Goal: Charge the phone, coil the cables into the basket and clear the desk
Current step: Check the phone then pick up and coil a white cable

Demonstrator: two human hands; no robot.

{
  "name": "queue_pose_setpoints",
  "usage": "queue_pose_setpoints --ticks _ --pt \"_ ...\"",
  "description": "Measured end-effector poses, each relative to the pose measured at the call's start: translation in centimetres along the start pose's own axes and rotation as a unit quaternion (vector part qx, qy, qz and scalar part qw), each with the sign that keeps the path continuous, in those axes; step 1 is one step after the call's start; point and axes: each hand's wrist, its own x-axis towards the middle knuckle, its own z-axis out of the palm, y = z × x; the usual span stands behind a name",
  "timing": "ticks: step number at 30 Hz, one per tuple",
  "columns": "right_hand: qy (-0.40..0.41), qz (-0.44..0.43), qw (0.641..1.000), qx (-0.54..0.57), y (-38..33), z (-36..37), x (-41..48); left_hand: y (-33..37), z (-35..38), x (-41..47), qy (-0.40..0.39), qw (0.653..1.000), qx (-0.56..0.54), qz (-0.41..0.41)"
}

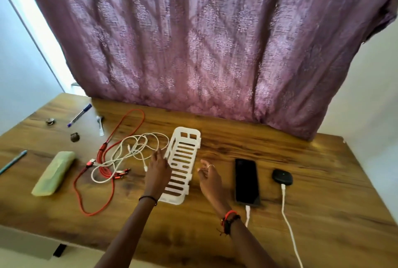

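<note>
A: Left edge first. What is cut off or unclear?

B: Slim teal pen (13, 161), its near end cut by the frame. Small round metallic object (50, 121) and small dark lump (75, 137), both too small to identify. Blue-capped pen with clear barrel (79, 115) at the far left of the wooden worktop (290, 160). Short whitish stick-shaped item (100, 126), identity unclear.

A: Next?

B: Pale green oblong case (53, 174), lying flat and closed, so its contents are hidden. Beside it is a red braided cable (112, 190), loose and uncoiled, tangled with a thin white cable (133, 149).

A: Hands?

B: Left hand (158, 169): grip released, fingers stretched, tips at a loop of the thin white cable. It covers the basket's near-left edge. Right hand (209, 176): grip released, fingers loosely curled and holding nothing, hovering between basket and phone.

A: The basket?

B: White slatted plastic basket (185, 155), lying on the worktop, with wood showing through the slats. Both tangled cables lie outside it, to its left.

A: Right side?

B: Black phone (246, 181), face up with a dark screen. A white charging lead (247, 211) is plugged into its near end, and the lead's run is lost beside the right forearm. Black rounded charging case (282, 176) with a green light. Its white lead (288, 226) leaves the frame at the bottom.
</note>
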Motion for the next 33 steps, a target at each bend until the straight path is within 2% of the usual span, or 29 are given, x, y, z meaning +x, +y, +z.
queue_pose_setpoints --ticks 5,11,15,20,33 --pt "0.06 -0.001 0.997 0.051 -1.8 3.9 -0.1 -1.9 -0.8 1.5 -0.132 0.987 -0.092 0.014" --pt "0.148 0.049 0.986 0.064 -2.3 6.9 0.5 -3.7 -1.4 2.2 -0.198 0.95 -0.233 0.054" --pt "0.18 0.074 0.978 0.068 -1.9 7.4 1.0 -4.5 -1.7 2.5 -0.241 0.918 -0.313 0.043" --pt "0.204 0.102 0.972 0.061 -2.2 7.2 1.8 -4.9 -1.3 3.7 -0.275 0.894 -0.354 0.005" --pt "0.23 0.149 0.962 0.005 -1.8 5.2 5.4 -1.7 0.4 6.1 -0.308 0.87 -0.384 -0.034"
